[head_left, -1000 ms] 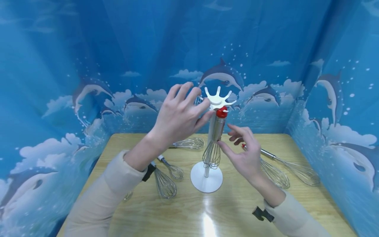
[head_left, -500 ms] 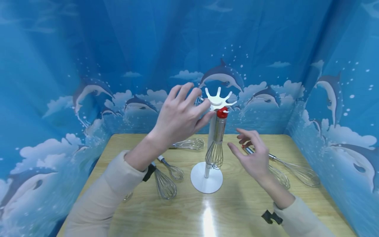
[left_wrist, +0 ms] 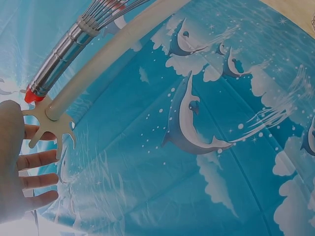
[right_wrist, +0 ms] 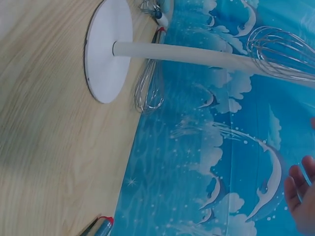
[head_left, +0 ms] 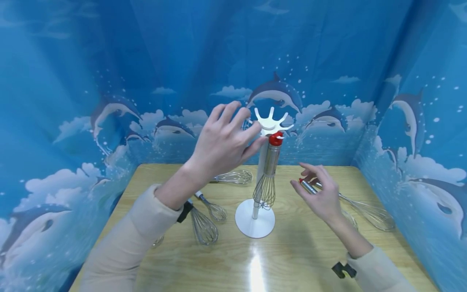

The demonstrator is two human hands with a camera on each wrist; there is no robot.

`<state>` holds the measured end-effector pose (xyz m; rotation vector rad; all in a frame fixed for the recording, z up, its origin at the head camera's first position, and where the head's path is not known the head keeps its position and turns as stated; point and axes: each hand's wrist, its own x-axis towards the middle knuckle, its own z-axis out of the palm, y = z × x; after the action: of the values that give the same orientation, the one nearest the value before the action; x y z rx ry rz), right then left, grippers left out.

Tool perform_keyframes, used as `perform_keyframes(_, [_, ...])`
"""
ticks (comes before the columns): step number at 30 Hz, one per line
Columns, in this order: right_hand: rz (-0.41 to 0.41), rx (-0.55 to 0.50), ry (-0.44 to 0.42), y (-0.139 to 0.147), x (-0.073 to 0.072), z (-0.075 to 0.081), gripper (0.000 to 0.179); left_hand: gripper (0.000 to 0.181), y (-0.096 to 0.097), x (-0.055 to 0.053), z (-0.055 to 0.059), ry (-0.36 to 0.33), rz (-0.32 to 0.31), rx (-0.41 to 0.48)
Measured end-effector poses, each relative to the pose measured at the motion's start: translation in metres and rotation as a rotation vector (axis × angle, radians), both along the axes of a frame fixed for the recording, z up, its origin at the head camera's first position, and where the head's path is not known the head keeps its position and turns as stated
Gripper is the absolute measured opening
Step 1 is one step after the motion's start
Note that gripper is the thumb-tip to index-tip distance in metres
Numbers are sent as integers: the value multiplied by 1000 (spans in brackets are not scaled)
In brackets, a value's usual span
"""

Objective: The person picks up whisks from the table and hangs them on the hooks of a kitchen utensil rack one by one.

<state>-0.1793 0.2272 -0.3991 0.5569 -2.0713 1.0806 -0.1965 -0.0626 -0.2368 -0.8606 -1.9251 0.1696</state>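
A white stand (head_left: pixel 254 227) with a round base and a pronged top rack (head_left: pixel 269 123) rises from the wooden table. On one of its prongs hangs a steel whisk (head_left: pixel 271 160) with a red end, wires down. My left hand (head_left: pixel 222 142) pinches the rack's edge, index finger above and thumb below; from beneath, the left wrist view shows its fingers behind the prongs (left_wrist: pixel 49 128). My right hand (head_left: pixel 322 194) is empty, fingers loosely bent, right of the stand. In the head view it partly covers another red-ended whisk (head_left: pixel 307 186) on the table.
Right of the stand lies a long whisk (head_left: pixel 372 211). Several whisks lie left, including a large one (head_left: pixel 204 227), a small one (head_left: pixel 215 211) and one farther back (head_left: pixel 235 177). Blue dolphin-print curtains (head_left: pixel 182 61) enclose the table (head_left: pixel 219 267).
My right hand has drawn away from the hanging whisk, rightward and slightly down. The whisk has swung a little right and hangs straighter. My left hand stays at the rack.
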Motion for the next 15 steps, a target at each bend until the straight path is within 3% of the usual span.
perform_keyframes(15, [-95, 198, -135, 30, -13, -27, 57, 36, 1, 2, 0, -9, -1, 2])
